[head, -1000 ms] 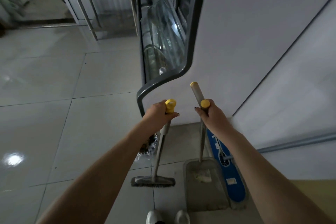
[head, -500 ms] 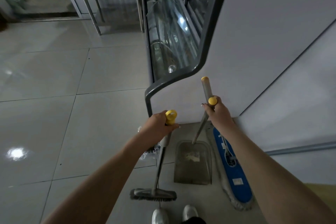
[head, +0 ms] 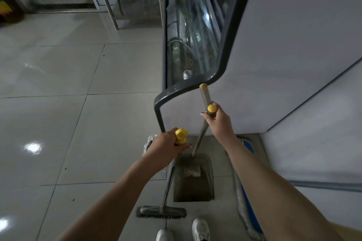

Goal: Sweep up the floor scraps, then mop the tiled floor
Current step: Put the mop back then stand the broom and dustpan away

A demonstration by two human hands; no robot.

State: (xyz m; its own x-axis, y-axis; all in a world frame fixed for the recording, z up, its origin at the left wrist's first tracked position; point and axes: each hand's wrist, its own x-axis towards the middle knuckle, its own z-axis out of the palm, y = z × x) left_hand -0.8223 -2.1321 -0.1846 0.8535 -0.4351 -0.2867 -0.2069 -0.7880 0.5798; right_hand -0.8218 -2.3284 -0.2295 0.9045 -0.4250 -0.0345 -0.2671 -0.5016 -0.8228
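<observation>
My left hand (head: 166,147) grips the yellow-capped top of a grey broom handle; the broom head (head: 161,211) rests on the tiled floor (head: 58,113) just ahead of my shoes. My right hand (head: 218,121) holds the yellow-topped handle of a grey dustpan (head: 193,178), which lies on the floor with pale scraps (head: 193,172) inside. A second yellow-tipped grey pole (head: 205,95), likely the mop's, stands against my right hand. The blue flat mop (head: 247,197) lies along the wall, partly hidden by my right arm.
A glass display counter (head: 192,41) with a dark curved frame rises straight ahead. White panels (head: 293,64) close off the right side. A crumpled clear plastic bag (head: 149,143) lies by the counter's corner. Metal table legs (head: 111,6) stand at the back.
The view has dropped back and my hands have drawn nearer. The broom head and dustpan now lie closer to my shoes, and the dustpan handle leans more toward the counter.
</observation>
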